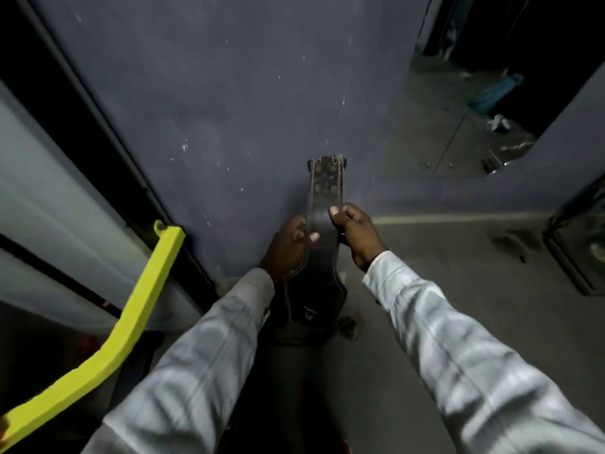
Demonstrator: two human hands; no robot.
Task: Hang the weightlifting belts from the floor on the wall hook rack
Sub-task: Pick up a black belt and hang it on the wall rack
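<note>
weightlifting belt (322,204): dark leather, stitched edges, held upright against the dark blue-grey wall (212,93), its narrow end uppermost and its wide part hanging down between the forearms. left hand (289,245): clamped on the belt's left edge, thumb across the face. right hand (353,227): pinching the right edge, just opposite. yellow bar (131,309): lower left, well apart. hook rack not discernible.

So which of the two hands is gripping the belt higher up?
The right hand: it pinches the belt at its right edge, nearer the hooked top. The left hand grips the opposite edge, lower down.
</note>
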